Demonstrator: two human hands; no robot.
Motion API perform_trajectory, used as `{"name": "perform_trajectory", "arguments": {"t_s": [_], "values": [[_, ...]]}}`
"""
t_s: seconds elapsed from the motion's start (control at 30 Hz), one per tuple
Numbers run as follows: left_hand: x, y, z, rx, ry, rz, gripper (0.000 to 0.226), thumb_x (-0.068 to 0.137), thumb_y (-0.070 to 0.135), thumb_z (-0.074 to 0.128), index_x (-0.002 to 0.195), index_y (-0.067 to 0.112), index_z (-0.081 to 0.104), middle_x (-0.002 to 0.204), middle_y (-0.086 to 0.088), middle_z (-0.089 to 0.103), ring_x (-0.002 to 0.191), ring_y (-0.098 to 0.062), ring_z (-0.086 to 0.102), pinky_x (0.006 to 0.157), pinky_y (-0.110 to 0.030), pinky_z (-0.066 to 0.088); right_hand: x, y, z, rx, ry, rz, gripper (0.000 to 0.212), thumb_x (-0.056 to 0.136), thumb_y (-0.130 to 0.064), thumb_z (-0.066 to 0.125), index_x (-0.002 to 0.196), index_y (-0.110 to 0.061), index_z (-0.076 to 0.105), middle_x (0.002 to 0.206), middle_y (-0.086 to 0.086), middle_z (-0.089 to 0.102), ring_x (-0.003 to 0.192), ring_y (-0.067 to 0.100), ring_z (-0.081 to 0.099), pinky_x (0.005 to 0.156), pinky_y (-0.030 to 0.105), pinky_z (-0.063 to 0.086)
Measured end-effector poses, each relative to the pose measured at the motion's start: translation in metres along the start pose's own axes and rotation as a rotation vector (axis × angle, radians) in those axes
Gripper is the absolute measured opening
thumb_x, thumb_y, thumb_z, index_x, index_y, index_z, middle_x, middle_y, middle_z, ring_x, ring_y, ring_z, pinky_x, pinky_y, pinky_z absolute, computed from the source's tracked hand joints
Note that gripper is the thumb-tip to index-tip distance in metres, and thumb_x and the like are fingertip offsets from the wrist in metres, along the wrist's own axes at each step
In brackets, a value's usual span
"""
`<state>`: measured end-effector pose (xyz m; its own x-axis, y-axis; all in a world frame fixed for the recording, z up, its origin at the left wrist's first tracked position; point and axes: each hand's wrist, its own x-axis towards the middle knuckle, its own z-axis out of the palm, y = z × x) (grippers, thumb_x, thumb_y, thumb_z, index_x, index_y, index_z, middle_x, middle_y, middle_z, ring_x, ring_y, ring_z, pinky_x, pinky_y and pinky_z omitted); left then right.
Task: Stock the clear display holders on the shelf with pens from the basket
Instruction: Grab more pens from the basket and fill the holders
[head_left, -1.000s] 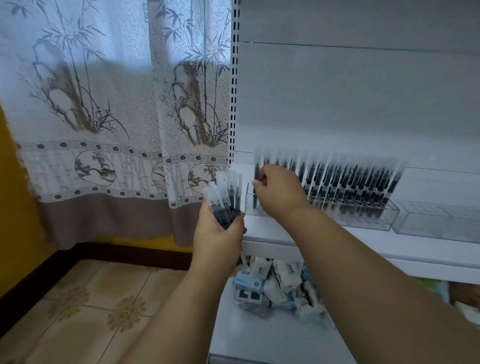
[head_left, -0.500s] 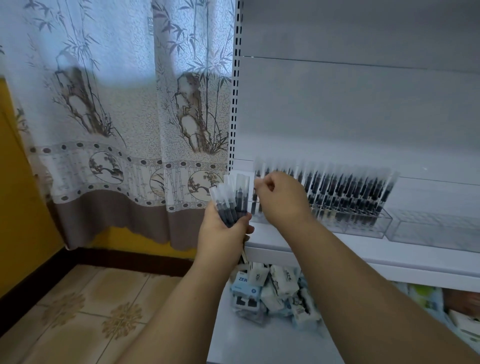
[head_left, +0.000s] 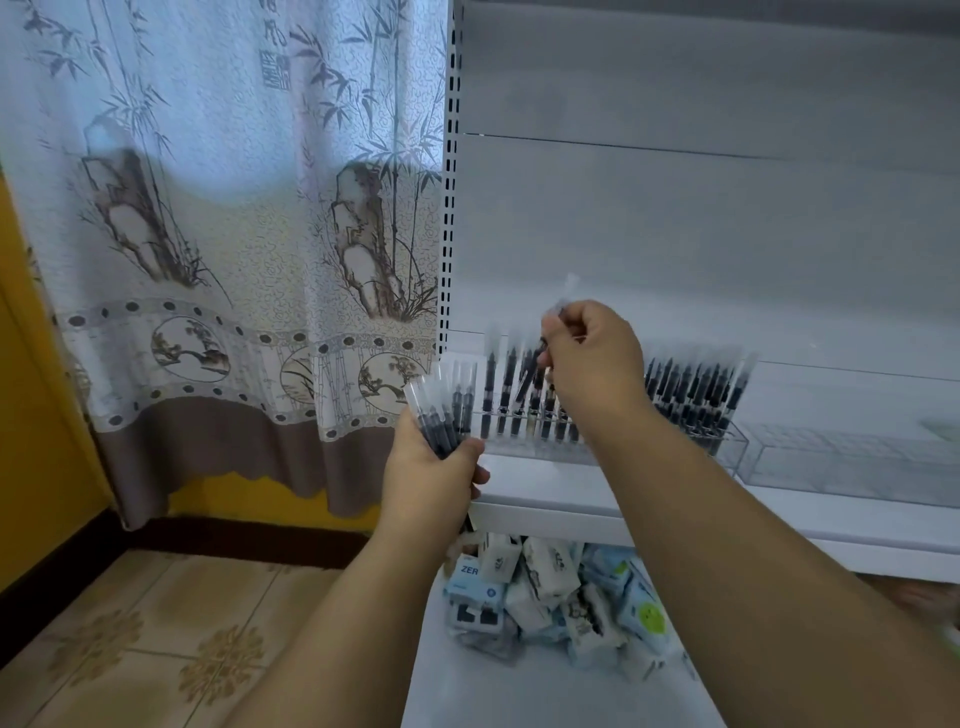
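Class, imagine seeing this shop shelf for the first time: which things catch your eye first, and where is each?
At centre, the right hand pinches a single pen above the clear holder packed with upright pens on the white shelf. Just left, the left hand grips a bundle of pens. The bamboo-print curtain fills the left side.
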<state>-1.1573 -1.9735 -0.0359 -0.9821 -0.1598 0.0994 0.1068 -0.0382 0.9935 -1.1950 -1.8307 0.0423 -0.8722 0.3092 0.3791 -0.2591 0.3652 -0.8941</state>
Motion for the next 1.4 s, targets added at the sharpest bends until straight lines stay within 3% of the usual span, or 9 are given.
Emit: {"name": "perform_trajectory", "arguments": {"t_s": [0.1, 0.27, 0.5, 0.67, 0.87, 0.97, 1.07, 1.23, 1.4], "values": [[-0.001, 0.001, 0.001, 0.010, -0.011, -0.003, 0.023, 0.093, 0.007, 0.064, 0.107, 0.019, 0.050, 0.092, -0.016, 0.069, 0.054, -0.008, 0.062, 0.049, -0.019, 0.050, 0.007, -0.001, 0.005, -0.140, -0.016, -0.105, 0.008, 0.100, -0.027, 0.052, 0.101, -0.024, 0.059, 0.089, -0.003, 0.067, 0.080, 0.014, 0.066, 0.077, 0.041, 0.058], [-0.003, 0.002, 0.001, 0.003, -0.006, 0.009, 0.024, 0.092, 0.006, 0.064, 0.107, 0.021, 0.051, 0.092, -0.014, 0.069, 0.057, -0.008, 0.063, 0.052, -0.021, 0.052, 0.009, 0.009, 0.018, -0.249, -0.084, -0.175, 0.012, 0.100, -0.023, 0.052, 0.099, -0.015, 0.061, 0.092, 0.003, 0.067, 0.088, 0.021, 0.065, 0.083, 0.047, 0.056], [-0.003, 0.000, -0.001, 0.001, 0.011, 0.008, 0.022, 0.092, 0.007, 0.064, 0.105, 0.020, 0.052, 0.090, -0.015, 0.069, 0.059, -0.010, 0.063, 0.052, -0.021, 0.052, 0.013, 0.017, 0.024, -0.297, -0.124, -0.185, 0.014, 0.099, -0.024, 0.052, 0.102, -0.013, 0.061, 0.092, 0.004, 0.067, 0.087, 0.021, 0.066, 0.082, 0.045, 0.057], [-0.003, -0.001, 0.002, 0.009, 0.005, 0.010, 0.021, 0.093, 0.009, 0.064, 0.107, 0.018, 0.052, 0.090, -0.015, 0.069, 0.053, -0.006, 0.061, 0.048, -0.017, 0.048, 0.007, 0.035, 0.027, -0.488, -0.184, -0.165, 0.015, 0.099, -0.025, 0.053, 0.093, -0.012, 0.058, 0.088, 0.005, 0.064, 0.083, 0.023, 0.062, 0.076, 0.034, 0.051], [-0.002, 0.000, 0.004, -0.012, -0.003, 0.010, 0.023, 0.092, 0.007, 0.064, 0.105, 0.021, 0.051, 0.092, -0.012, 0.069, 0.062, -0.009, 0.064, 0.055, -0.023, 0.054, 0.005, 0.036, 0.028, -0.601, -0.180, -0.100, 0.019, 0.096, -0.027, 0.057, 0.090, -0.010, 0.062, 0.083, 0.004, 0.064, 0.080, 0.024, 0.062, 0.074, 0.034, 0.052], [-0.001, 0.002, 0.005, -0.016, -0.013, 0.019, 0.024, 0.092, 0.007, 0.065, 0.105, 0.022, 0.052, 0.091, -0.011, 0.069, 0.061, -0.009, 0.065, 0.055, -0.022, 0.055, -0.006, 0.028, 0.022, -0.475, -0.111, -0.051, 0.017, 0.096, -0.034, 0.055, 0.095, -0.017, 0.060, 0.085, -0.005, 0.061, 0.080, 0.016, 0.059, 0.075, 0.033, 0.051], [0.000, 0.004, 0.007, -0.032, -0.038, 0.037, 0.027, 0.092, 0.005, 0.065, 0.105, 0.025, 0.053, 0.087, -0.010, 0.069, 0.059, -0.009, 0.065, 0.055, -0.024, 0.054, -0.027, 0.018, 0.016, -0.180, -0.306, 0.061, 0.025, 0.097, -0.042, 0.055, 0.095, -0.019, 0.065, 0.085, -0.005, 0.063, 0.075, 0.012, 0.058, 0.069, 0.030, 0.050], [-0.004, 0.006, 0.013, -0.065, -0.112, 0.064, 0.027, 0.093, 0.002, 0.063, 0.109, 0.022, 0.054, 0.078, -0.003, 0.070, 0.060, -0.014, 0.065, 0.058, -0.030, 0.056, -0.034, 0.022, 0.010, -0.037, -0.435, 0.113, 0.011, 0.094, -0.023, 0.065, 0.090, -0.013, 0.066, 0.069, -0.002, 0.059, 0.059, 0.008, 0.051, 0.061, 0.025, 0.046], [-0.004, 0.004, 0.011, -0.029, -0.087, 0.062, 0.022, 0.094, 0.007, 0.063, 0.110, 0.017, 0.053, 0.088, -0.011, 0.071, 0.059, -0.011, 0.064, 0.054, -0.025, 0.054, -0.026, 0.013, 0.000, 0.019, -0.231, 0.121, 0.016, 0.099, -0.030, 0.055, 0.099, -0.016, 0.065, 0.076, -0.002, 0.063, 0.058, 0.008, 0.053, 0.055, 0.024, 0.043]]}}
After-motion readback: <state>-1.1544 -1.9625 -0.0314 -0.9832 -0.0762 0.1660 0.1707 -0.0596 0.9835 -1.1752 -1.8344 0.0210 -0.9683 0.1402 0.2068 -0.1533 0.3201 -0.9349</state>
